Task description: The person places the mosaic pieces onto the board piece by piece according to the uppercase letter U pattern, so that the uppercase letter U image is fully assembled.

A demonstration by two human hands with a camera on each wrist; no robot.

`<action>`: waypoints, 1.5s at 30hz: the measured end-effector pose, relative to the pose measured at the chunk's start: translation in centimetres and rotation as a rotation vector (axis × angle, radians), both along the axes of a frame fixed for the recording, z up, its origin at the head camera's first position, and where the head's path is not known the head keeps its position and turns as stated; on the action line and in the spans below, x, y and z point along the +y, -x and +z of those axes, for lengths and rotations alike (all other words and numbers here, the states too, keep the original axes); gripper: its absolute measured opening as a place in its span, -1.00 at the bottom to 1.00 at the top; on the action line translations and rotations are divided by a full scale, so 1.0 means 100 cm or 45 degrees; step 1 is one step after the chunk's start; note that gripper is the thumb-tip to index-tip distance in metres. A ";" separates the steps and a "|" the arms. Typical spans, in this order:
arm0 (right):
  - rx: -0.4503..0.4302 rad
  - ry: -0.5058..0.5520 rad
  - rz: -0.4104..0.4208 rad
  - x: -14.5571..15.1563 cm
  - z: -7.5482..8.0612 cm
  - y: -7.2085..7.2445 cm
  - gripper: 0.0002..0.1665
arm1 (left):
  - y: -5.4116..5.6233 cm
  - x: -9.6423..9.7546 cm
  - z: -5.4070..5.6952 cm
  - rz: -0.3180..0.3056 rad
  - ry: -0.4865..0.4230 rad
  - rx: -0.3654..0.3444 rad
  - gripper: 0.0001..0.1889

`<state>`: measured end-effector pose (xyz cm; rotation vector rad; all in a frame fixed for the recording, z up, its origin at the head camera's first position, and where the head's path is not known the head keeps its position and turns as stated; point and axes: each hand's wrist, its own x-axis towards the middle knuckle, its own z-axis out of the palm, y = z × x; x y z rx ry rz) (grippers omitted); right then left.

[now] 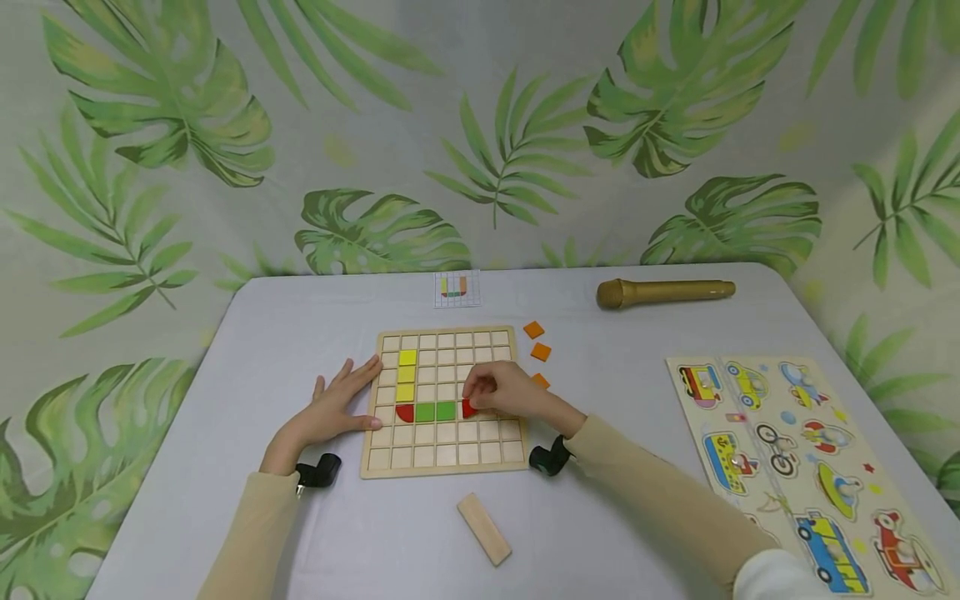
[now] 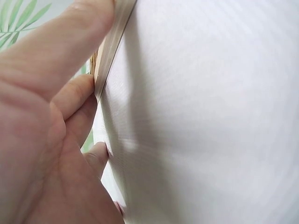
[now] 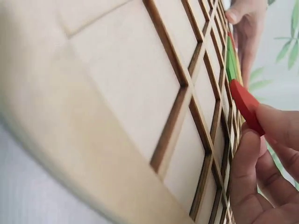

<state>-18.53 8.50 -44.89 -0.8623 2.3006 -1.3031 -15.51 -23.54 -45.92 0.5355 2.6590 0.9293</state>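
Note:
A wooden grid board (image 1: 446, 455) lies on the table. My left hand (image 1: 330, 412) rests against its left edge with fingers spread; in the left wrist view the thumb and fingertips touch the board's rim (image 2: 110, 51). Between thumb and fingers, my right hand (image 1: 510, 390) pinches a red round-edged tile (image 3: 245, 105) over the board, just right of two green tiles (image 1: 435, 412). Another red tile (image 1: 405, 413) sits left of the green ones, below a column of three yellow tiles (image 1: 406, 375). Part of the held tile is hidden by the fingers.
Three orange tiles (image 1: 540, 352) lie right of the board. A small pattern card (image 1: 457, 289) is behind it, and a wooden block (image 1: 483, 529) in front. A gold microphone (image 1: 666, 292) lies at the back right, a vehicle puzzle board (image 1: 806, 475) at the right.

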 end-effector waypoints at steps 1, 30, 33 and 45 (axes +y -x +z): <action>0.009 -0.009 -0.005 -0.002 0.000 0.000 -0.92 | 0.000 0.000 0.000 0.000 0.000 0.001 0.01; 0.007 -0.036 -0.101 0.022 0.009 0.008 -0.94 | 0.002 -0.001 -0.004 -0.002 -0.014 -0.001 0.02; -0.100 0.050 -0.146 0.042 0.009 0.014 -0.88 | 0.001 -0.001 -0.004 -0.003 -0.011 -0.003 0.02; -0.240 0.139 -0.348 0.093 0.004 0.018 -0.78 | 0.000 -0.001 -0.003 0.004 -0.004 -0.005 0.01</action>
